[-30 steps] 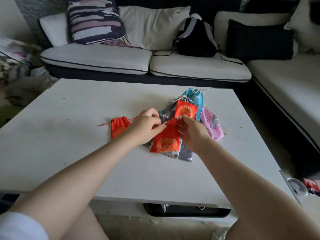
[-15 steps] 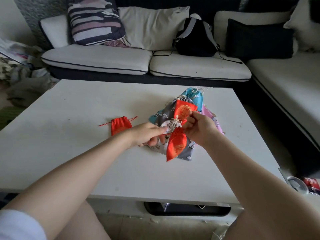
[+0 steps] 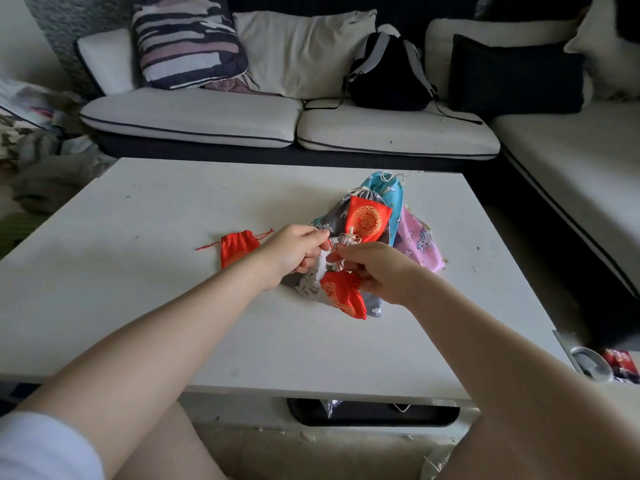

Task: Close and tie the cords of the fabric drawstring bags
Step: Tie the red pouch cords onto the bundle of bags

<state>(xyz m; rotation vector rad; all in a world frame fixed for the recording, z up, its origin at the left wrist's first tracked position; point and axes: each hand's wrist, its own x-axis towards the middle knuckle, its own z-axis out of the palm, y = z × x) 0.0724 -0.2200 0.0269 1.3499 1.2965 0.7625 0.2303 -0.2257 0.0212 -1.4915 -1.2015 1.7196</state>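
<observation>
Both bare forearms extend toward frame centre; left hand (image 3: 294, 249) and right hand (image 3: 375, 270) meet there, fingers curled, fingertips pinched.

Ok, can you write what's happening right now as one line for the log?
step: tying cord | left hand: pinching red cord | right hand: holding red drawstring bag | done: small red bag on table

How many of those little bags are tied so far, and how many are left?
One small red bag lies apart on the table with its mouth cinched, so it looks done. The left hand and right hand are working the cord of another red bag. The pile behind, including a third red bag, a blue bag and a pink bag, seemingly awaits; some mouths look gathered already.
</observation>
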